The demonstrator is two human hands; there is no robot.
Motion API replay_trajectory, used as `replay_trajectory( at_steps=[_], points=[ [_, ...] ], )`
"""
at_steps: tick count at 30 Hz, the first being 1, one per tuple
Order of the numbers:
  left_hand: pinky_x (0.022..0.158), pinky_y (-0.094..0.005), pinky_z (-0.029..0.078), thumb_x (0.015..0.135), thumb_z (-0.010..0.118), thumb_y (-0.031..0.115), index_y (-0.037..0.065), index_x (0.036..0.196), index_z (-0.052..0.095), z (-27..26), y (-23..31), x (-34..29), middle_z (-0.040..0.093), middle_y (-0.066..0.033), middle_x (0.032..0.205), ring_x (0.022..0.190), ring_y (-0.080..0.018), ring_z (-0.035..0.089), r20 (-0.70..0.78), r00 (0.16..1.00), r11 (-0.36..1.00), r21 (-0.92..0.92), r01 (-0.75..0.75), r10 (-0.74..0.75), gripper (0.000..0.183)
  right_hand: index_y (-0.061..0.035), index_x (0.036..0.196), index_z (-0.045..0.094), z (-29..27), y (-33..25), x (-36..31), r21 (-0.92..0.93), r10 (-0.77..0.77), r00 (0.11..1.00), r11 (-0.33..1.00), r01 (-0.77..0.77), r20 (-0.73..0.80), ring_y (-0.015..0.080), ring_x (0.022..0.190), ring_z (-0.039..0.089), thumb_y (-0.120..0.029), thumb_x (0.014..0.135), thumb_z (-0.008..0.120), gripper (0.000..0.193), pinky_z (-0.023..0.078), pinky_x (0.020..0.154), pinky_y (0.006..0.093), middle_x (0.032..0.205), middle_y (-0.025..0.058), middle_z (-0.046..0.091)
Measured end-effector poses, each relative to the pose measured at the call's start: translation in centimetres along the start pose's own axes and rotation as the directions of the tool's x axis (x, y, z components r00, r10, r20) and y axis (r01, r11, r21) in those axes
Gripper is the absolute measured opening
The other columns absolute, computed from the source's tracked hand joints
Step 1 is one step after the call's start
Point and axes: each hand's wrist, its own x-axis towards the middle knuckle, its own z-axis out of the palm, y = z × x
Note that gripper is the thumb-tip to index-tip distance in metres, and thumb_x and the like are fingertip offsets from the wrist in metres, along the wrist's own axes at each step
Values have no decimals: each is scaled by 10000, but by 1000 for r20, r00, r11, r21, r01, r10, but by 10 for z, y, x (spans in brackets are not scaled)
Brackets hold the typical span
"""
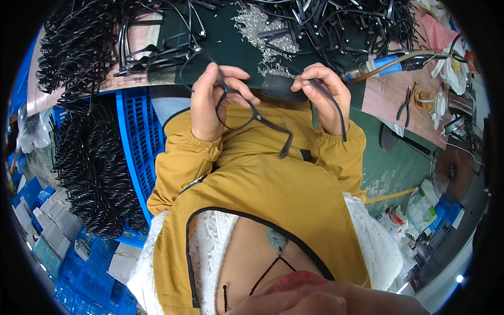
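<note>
My left hand point(207, 102) is closed on a black eyeglass frame point(242, 126), which hangs tilted over my lap. One temple sticks out from the frame toward my right; the other side lies partly behind my fingers. In my right hand point(329, 100), thumb and fingers pinch a separate black temple point(336, 105) near one end, and its other end runs down past my wrist. The two hands are apart, just off the table's near edge. Beyond them, small silver screws point(270, 42) lie spread on the dark green mat point(220, 39).
Black frames point(76, 47) are heaped at the left, loose temples point(341, 23) at the far side. A blue electric screwdriver point(388, 64) and pliers point(403, 107) lie to the right. A blue crate point(139, 144) with many frames stands left of me; a fan point(452, 170) is at the right.
</note>
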Motion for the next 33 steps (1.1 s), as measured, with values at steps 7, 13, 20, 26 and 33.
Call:
replay_trajectory(
  at_steps=[7,13,20,26,33],
  points=[
    [581,-263,567,1082,360,405,-107,1183,659,33,-22,-10,658,-139,690,617,-257,705,399,656,743,108,661,-641,601,54,1015,717,-4,-12,-6,-107,144,983,982,-156,-112,127,851,658,-5,964,649,104,506,726,238,969,82,670],
    [577,-275,558,1032,450,244,-18,1380,581,30,-21,-5,661,-103,735,642,-227,708,362,723,801,137,583,-588,455,65,953,729,-3,1,2,-575,-199,980,799,176,24,151,799,604,-9,928,695,85,469,714,245,1001,91,646],
    [560,-271,541,992,484,181,-12,1431,541,35,-23,-4,661,-82,739,625,-218,704,308,763,819,116,562,-568,483,75,1047,651,7,21,-4,-153,-12,974,988,-23,-225,145,883,708,57,921,703,137,592,757,262,1014,102,685],
    [509,-267,506,966,489,126,-36,1390,571,40,-20,-3,646,-89,701,579,-230,686,292,791,838,79,540,-537,461,85,994,650,10,17,4,-241,-53,980,971,5,-194,138,814,702,48,919,709,102,573,679,248,985,106,697],
    [468,-249,451,945,508,83,-60,1292,638,47,-20,1,644,-91,676,549,-207,667,243,811,843,62,534,-532,398,30,996,705,7,21,12,-471,-174,981,875,112,-90,123,653,631,-8,866,750,143,500,541,255,857,87,658]
  ],
)
